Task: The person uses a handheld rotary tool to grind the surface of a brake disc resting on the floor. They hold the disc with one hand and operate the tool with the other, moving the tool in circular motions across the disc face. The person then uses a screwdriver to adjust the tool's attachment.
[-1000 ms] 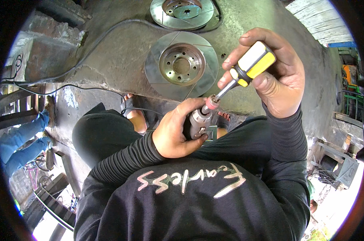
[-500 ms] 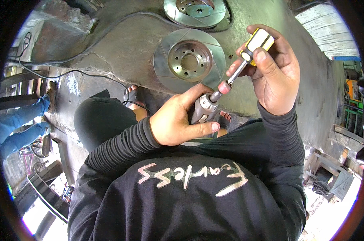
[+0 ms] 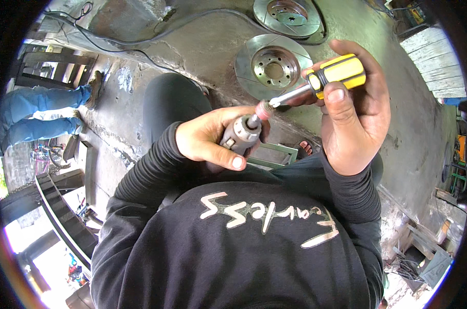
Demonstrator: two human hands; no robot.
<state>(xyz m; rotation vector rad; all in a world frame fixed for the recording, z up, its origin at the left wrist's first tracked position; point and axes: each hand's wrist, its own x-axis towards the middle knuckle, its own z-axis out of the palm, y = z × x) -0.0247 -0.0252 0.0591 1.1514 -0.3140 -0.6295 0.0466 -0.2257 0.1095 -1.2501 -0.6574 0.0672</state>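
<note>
My left hand [image 3: 208,136] is closed round a grey rotary tool [image 3: 238,135], with a pinkish-red grinding tip [image 3: 264,109] at its end. A yellow and black screwdriver [image 3: 344,73] lies across my right hand [image 3: 354,118], held between thumb and fingers. Its metal tip points left and meets the end of the grinding tip, or comes very close to it. Just beyond my hands, a slotted brake disc [image 3: 246,64] rests flat on the floor.
A second brake disc [image 3: 264,18] lies farther off. Behind them a dark cable [image 3: 192,26] snakes over the concrete floor [image 3: 202,56]. At the left stands another person in blue jeans [image 3: 43,103]. A green metal frame [image 3: 269,156] sits between my legs.
Both hands have shifted left and nearer to each other in view. The screwdriver has swung from steep to nearly level. The whole scene has turned and slid with my head.
</note>
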